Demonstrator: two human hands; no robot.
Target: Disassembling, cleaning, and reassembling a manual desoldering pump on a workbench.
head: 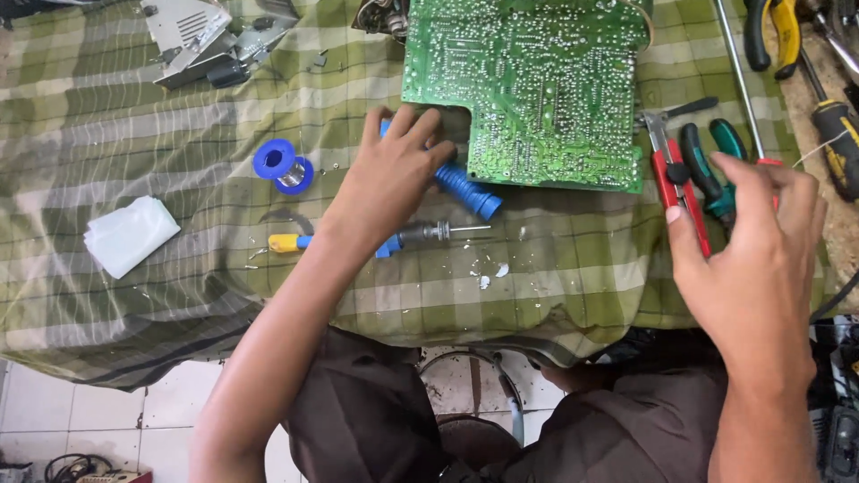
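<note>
Your left hand (391, 174) grips the blue desoldering pump (465, 190) beside the green circuit board (537, 80) on the checked cloth (134, 125); your right hand (752, 241), open, apparently touches the red-handled pliers (677, 179).

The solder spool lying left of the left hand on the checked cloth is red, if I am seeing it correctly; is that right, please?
Not quite: the solder spool is blue, not red, as the head view shows. It does lie left of the left hand on the checked cloth.
</note>
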